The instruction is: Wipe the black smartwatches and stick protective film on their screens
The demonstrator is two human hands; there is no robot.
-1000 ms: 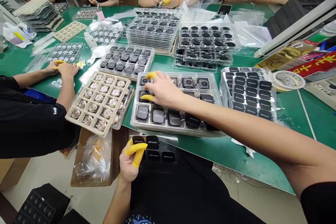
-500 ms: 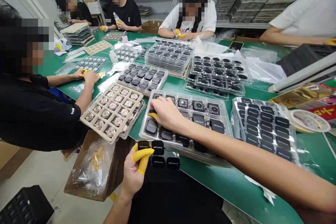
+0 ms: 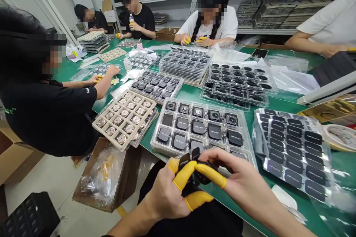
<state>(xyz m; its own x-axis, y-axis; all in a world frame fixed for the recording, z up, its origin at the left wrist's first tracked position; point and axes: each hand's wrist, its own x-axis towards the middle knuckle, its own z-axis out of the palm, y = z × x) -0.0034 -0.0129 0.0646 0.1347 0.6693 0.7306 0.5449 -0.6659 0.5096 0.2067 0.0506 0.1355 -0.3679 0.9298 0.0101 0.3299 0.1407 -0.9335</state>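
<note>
Both my hands are together over my lap, just in front of a clear plastic tray [image 3: 205, 148] of square smartwatches [image 3: 179, 142]. My left hand [image 3: 162, 194], with yellow finger cots, is closed on a strip of black square stickers [image 3: 184, 161] with pale lettering, bent between the fingers. My right hand [image 3: 239, 179], also with a yellow cot, pinches a dark square watch [image 3: 204, 177] against the strip; fingers cover most of it. In the tray, the back row shows round sensor undersides, while nearer ones bear lettered black faces.
Left of the tray is a beige tray of round watches [image 3: 122, 113]. Sheets of black stickers [image 3: 294, 152] lie to the right, near a tape roll [image 3: 340, 137]. Stacked clear trays [image 3: 183, 64] stand behind. A cardboard box [image 3: 104, 181] sits below the table edge. Co-workers sit around the table.
My right hand has come back from the tray's left side to my left hand, bringing a dark watch. The left hand with the sticker strip has moved right. The view has shifted slightly.
</note>
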